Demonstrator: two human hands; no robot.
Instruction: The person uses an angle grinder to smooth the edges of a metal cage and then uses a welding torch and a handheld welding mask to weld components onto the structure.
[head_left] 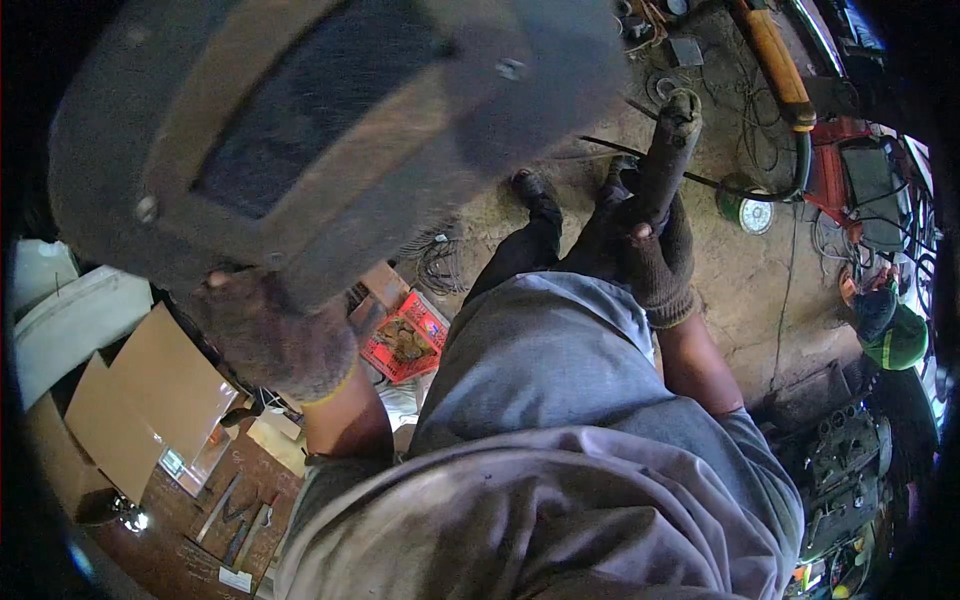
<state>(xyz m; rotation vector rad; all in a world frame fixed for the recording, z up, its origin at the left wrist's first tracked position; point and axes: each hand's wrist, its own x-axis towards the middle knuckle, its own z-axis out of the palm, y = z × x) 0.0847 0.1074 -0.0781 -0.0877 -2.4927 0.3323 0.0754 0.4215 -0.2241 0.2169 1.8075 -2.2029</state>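
A dark welding shield with a rectangular dark window fills the upper left, close to the camera. My left hand, in a brown knit glove, is closed at the shield's lower edge; some of its fingers are hidden behind it. My right hand, gloved too, is wrapped round the worn, tube-shaped handle of a welding electrode holder, pointing away from me. A thin dark rod shows at the holder's far end. Black cable runs behind the holder.
Below the shield lie a red printed box and cardboard sheets. Hand tools rest on a brown work surface. At right are a yellow handle, a red machine, a spool, loose cables and a person in a green cap.
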